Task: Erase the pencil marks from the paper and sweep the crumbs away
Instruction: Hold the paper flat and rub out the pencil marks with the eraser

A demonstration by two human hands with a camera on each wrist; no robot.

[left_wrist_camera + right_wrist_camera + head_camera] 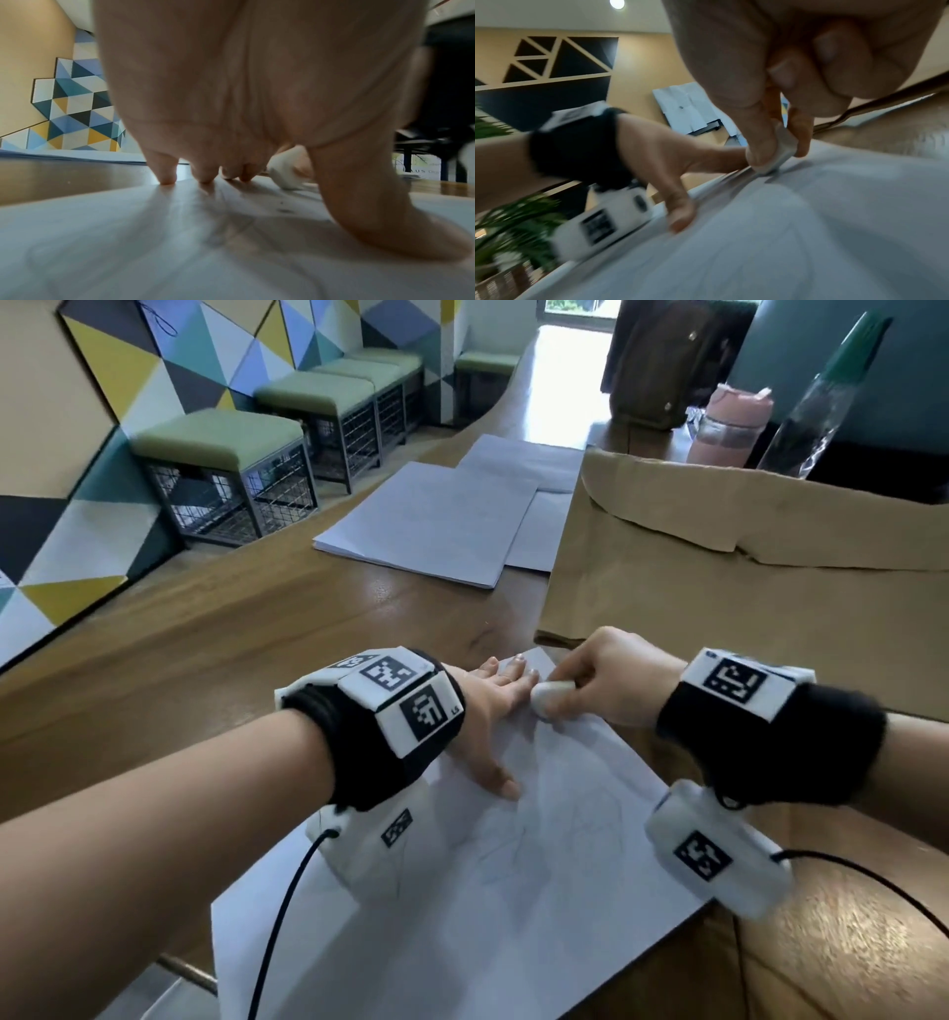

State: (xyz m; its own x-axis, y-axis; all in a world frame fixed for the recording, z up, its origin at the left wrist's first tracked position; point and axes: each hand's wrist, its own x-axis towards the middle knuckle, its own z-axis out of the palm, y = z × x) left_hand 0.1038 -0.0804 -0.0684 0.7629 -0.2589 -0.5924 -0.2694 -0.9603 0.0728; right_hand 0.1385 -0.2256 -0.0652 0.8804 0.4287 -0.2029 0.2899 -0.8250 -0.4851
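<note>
A white sheet of paper (513, 891) with faint pencil lines lies on the wooden table (205, 660). My left hand (493, 706) lies flat on the sheet's far corner, fingers straight, thumb spread toward me. My right hand (590, 680) pinches a white eraser (552, 698) between thumb and fingers, its lower end down on the paper beside the left fingertips. The right wrist view shows the eraser (780, 156) touching the paper (808, 223) and the left hand (680, 162) alongside. In the left wrist view, dark crumbs (284, 210) lie on the paper (154, 233) near the eraser (285, 174).
A brown paper envelope (744, 588) lies just beyond the sheet at the right. A stack of white sheets (436, 521) lies farther back. A pink bottle (726, 426) and a clear bottle (821, 403) stand at the far right. Green stools (221, 469) line the wall at left.
</note>
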